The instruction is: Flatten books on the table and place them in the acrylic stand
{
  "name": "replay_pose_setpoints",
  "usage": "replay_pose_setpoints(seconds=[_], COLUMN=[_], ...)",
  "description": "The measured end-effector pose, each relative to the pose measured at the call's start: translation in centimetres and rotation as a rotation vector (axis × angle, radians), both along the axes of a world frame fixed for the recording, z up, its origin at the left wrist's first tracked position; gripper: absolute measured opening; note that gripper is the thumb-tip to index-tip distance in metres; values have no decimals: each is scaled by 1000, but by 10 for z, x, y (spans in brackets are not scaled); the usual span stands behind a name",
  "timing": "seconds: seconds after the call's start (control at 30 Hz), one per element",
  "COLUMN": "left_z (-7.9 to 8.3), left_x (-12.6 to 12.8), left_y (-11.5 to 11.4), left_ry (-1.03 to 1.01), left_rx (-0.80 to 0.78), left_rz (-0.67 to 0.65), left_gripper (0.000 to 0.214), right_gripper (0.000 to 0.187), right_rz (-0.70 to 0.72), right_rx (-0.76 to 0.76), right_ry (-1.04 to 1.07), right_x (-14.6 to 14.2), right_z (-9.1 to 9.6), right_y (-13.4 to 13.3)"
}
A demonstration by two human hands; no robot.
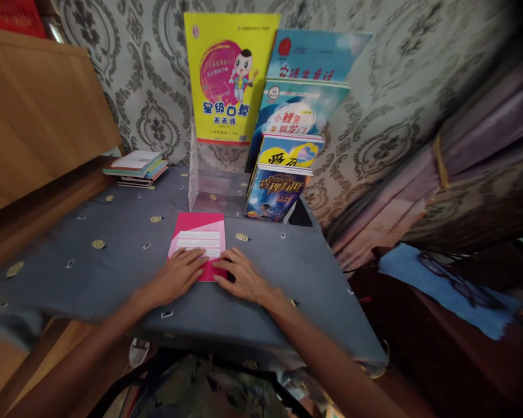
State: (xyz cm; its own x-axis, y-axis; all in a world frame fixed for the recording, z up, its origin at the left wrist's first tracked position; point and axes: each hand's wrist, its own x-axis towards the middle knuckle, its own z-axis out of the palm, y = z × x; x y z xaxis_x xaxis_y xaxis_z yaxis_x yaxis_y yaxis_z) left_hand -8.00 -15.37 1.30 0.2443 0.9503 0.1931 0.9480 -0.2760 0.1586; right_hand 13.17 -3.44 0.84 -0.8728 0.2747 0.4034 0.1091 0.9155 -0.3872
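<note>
A pink and red booklet lies flat on the grey patterned tablecloth, with white text boxes on its upper face. Across its lower left part rests my left hand, fingers stretched out and lying flat. My right hand touches the booklet's right edge, its fingers apart and slightly bent. Neither hand grips anything. Part of the booklet's lower left is hidden beneath my left hand.
Behind the booklet, a clear acrylic stand holds a yellow workbook. Several upright books stand to its right, beside a black phone-like object. A book stack sits back left. Eyeglasses lie on a blue cloth at right.
</note>
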Motion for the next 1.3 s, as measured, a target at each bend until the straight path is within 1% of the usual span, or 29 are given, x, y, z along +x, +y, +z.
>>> replay_pose_setpoints(seconds=[0.13, 0.37, 0.47, 0.57, 0.63, 0.73, 0.9, 0.97, 1.07, 1.2, 1.3], left_z=[4, 1, -2, -3, -2, -4, -10, -12, -14, -12, -11], left_x=[-5, -5, -6, -8, -8, -8, -15, -24, -45, -77, -93], left_y=[37, 107, 128, 140, 142, 141, 133, 129, 119, 98, 83], left_ry=[-11, 21, 19, 12, 2, -5, -54, -78, -87, -74, -75], left_rx=[-47, -91, -82, -80, -77, -75, -78, -55, -15, -1, -21], left_rz=[-43, -20, 0, 21, 30, 38, -2, -3, 25, 112, 169], left_gripper=[49, 51, 50, 49, 49, 50, 53, 53, 53, 54, 58], right_gripper=[21, 20, 19, 18, 18, 18, 18, 18, 17, 18, 17], right_rz=[5, 10, 3, -1, -3, -7, -1, -8, -2, 12, -14], right_rx=[4, 8, 17, 11, 6, 4, 8, 6, -4, -21, -11], right_ry=[20, 9, 3, 5, 10, 21, 19, 23, 36, 44, 15], right_x=[-1, -1, -1, 0, 0, 0, 0, 0, -1, -1, -1], right_z=[-1, 1, 1, 0, 0, 0, -1, -2, -3, -3, 1], right_y=[1, 0, 0, 0, 0, 0, 1, 1, 1, 2, 2])
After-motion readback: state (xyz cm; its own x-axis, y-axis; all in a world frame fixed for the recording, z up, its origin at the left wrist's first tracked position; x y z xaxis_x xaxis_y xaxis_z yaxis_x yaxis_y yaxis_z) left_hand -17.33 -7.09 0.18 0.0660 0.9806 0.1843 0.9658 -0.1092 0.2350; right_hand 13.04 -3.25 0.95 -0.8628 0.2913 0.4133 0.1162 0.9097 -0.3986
